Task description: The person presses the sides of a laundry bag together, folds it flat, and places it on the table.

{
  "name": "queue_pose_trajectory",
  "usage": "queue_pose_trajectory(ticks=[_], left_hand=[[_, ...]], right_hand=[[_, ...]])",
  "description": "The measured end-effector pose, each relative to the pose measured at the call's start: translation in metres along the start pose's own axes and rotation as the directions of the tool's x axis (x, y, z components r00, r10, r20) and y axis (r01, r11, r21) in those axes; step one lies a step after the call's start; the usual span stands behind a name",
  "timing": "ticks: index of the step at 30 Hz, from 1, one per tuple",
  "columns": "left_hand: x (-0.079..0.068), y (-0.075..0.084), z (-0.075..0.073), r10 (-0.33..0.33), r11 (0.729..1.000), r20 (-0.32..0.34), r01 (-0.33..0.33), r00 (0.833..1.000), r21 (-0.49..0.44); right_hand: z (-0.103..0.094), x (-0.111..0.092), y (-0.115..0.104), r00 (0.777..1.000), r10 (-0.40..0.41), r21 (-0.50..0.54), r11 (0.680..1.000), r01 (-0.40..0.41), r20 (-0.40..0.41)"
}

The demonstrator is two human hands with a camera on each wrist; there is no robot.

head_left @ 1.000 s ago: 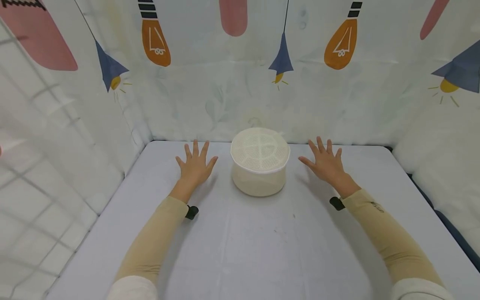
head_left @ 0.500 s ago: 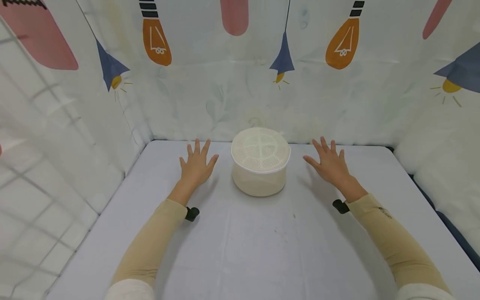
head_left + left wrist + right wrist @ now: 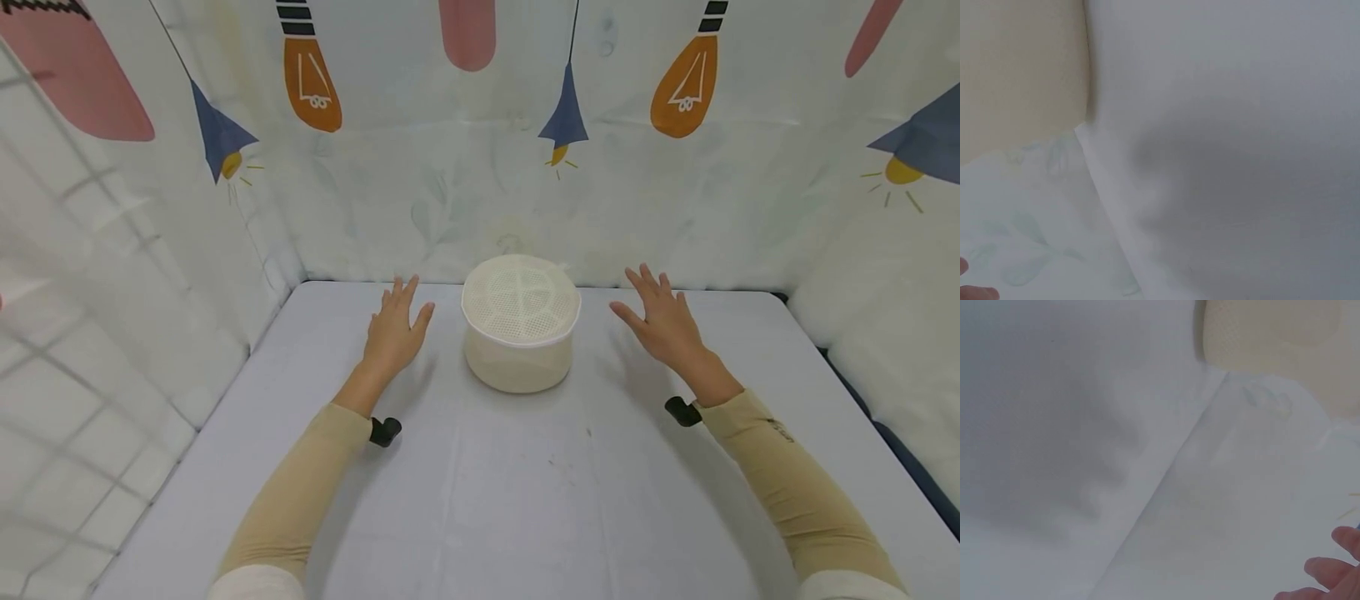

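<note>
A cream, drum-shaped mesh laundry bag (image 3: 521, 321) stands upright near the back of the table, its round top netted and edged with a white rim. To its left my left hand (image 3: 392, 337) is held over the table, palm down, fingers straight and thumb out toward the bag. My right hand (image 3: 666, 327) hovers on the other side with fingers spread, also apart from the bag. In the left wrist view the bag's smooth side (image 3: 1019, 72) fills the upper left corner. The right wrist view has several right fingertips (image 3: 1329, 570) at lower right and the bag (image 3: 1260, 337) above.
The white-covered table (image 3: 510, 500) ends at a back edge against a hanging curtain (image 3: 360, 208) printed with lamps and bulbs. Curtain also encloses the left and right sides. A black wrist camera (image 3: 386, 431) sits under the left wrist, another black camera (image 3: 682, 411) under the right.
The fingers of my left hand have drawn closer together. My right hand has shifted slightly right and tilted, its fingers less spread. The bag has stayed where it was.
</note>
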State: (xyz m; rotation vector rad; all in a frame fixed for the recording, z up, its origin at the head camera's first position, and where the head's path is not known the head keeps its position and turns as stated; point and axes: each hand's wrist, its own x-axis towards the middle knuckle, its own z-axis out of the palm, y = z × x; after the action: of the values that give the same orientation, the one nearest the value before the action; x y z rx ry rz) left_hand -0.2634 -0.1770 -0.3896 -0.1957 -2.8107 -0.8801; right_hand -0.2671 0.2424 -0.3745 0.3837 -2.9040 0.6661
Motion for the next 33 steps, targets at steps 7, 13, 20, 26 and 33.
queue_pose_trajectory(ticks=[7, 13, 20, 26, 33], left_hand=[[-0.003, 0.006, -0.002, 0.031, 0.993, -0.040, -0.036, 0.999, -0.117], [-0.003, 0.011, -0.002, 0.079, 0.978, -0.112, -0.099, 0.991, -0.183], [-0.001, 0.018, -0.002, 0.074, 0.943, -0.154, -0.119, 0.985, -0.310], [0.002, 0.024, -0.002, 0.041, 0.897, -0.165, -0.109, 0.985, -0.428], [0.008, 0.033, -0.009, -0.017, 0.857, -0.103, -0.039, 0.995, -0.515]], right_hand=[[-0.004, -0.002, -0.011, 0.999, -0.044, 0.078, 0.996, 0.045, -0.019], [-0.007, -0.004, -0.020, 0.999, -0.044, 0.125, 0.991, 0.046, -0.025], [-0.009, -0.003, -0.027, 0.995, -0.073, 0.199, 0.976, 0.084, -0.062], [-0.009, 0.001, -0.031, 0.993, -0.087, 0.263, 0.959, 0.104, -0.077], [-0.007, 0.006, -0.037, 0.994, -0.083, 0.350, 0.931, 0.103, -0.073]])
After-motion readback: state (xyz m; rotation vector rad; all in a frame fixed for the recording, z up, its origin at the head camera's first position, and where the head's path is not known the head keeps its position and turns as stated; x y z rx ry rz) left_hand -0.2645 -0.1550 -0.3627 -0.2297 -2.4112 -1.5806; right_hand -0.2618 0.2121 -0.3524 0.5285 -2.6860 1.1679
